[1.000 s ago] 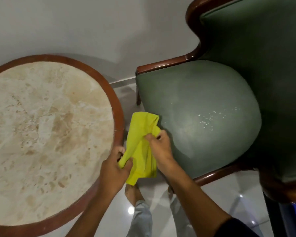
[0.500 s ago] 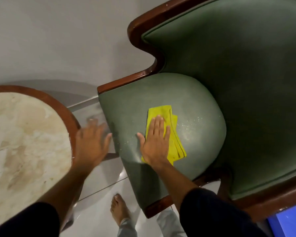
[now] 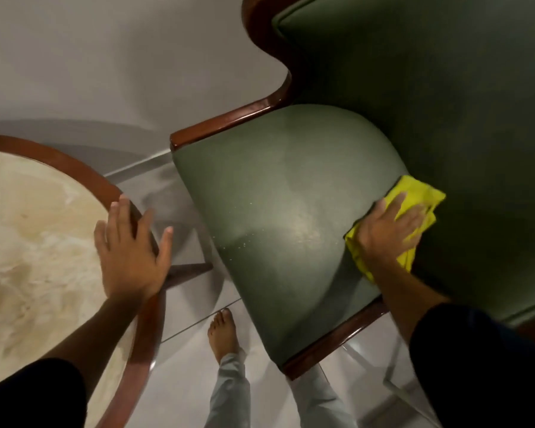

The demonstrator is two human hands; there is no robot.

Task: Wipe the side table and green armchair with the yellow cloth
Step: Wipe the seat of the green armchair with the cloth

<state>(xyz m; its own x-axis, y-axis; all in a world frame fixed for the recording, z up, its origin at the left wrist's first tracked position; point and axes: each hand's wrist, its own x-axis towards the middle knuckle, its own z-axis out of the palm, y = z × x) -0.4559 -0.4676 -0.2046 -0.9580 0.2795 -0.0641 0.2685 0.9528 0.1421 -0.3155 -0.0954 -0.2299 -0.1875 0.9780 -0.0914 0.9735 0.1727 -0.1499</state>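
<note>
The right hand (image 3: 391,228) is flat and open, fingers spread, and it presses down on the yellow cloth (image 3: 420,196). The cloth is bunched under the palm and sticks out past the fingers. It lies on the far right side of the chair (image 3: 476,103) arm (image 3: 278,196), right where the arm meets the seat. The arm is big, round and green, with small pale specks near its middle. Brown wood runs along the chair's edges.

The left hand (image 3: 130,251) is open too, fingers apart, and holds nothing. It is over the brown rim of the round table (image 3: 74,171), at the side near the chair. The table top is pale stone. A bare foot (image 3: 223,335) stands on the shiny floor (image 3: 186,381) between the table and the chair
</note>
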